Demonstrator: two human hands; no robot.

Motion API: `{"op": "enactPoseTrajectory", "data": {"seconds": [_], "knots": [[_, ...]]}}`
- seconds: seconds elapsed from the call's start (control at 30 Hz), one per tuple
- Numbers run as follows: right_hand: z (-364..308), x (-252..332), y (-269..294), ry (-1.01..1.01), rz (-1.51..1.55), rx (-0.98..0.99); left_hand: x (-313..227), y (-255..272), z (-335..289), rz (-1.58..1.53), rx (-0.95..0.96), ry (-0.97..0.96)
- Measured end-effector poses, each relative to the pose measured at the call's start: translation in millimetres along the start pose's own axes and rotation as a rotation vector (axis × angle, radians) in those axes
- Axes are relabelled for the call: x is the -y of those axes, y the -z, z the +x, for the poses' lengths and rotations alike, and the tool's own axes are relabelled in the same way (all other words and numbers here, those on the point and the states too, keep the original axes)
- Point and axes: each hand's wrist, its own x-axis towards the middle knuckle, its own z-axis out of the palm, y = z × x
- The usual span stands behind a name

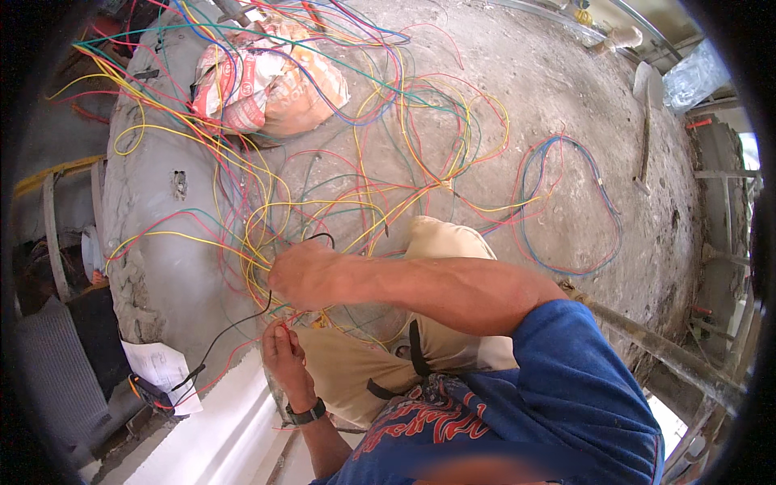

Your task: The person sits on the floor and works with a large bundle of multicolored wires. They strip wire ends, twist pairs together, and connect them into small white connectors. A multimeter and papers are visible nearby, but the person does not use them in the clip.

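Note:
My left hand point(284, 360), with a dark watch on its wrist, has its fingers closed around a red test probe, mostly hidden. Just above it, my right hand point(305, 275) reaches across and looks closed; a black test lead point(325, 236) loops out from it. Its fingertips are out of sight. Both leads run to a dark multimeter point(152, 394) lying at the lower left beside a sheet of paper point(160, 368). A tangle of yellow, red, green and blue wires point(259, 214) spreads around and beyond both hands.
A filled orange and white sack point(283, 85) lies on the rough concrete floor, with wires across it. A coil of blue and red wire point(618, 218) is to the right. Farther right are a long-handled tool point(646, 121), clear plastic point(695, 77) and metal bars point(671, 356).

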Motion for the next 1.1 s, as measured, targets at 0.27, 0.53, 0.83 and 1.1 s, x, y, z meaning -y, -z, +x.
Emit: {"op": "enactPoseTrajectory", "data": {"seconds": [0.27,0.53,0.83,1.1], "knots": [[5.6,-6.6,-0.9,-0.011,0.014,-0.016,2.1,5.0,5.3,0.012,-0.001,-0.001],[9.1,-7.4,4.5,-0.060,-0.017,0.014,3.6,12.5,11.3,-0.087,0.064,-0.030],[10.3,-12.7,-3.0,-0.117,-0.012,-0.053,10.9,18.4,8.0,-0.107,0.065,-0.027],[14.8,-40.9,-15.3,0.130,0.086,-0.219,15.7,24.3,2.7,-0.150,0.098,-0.115]]}}
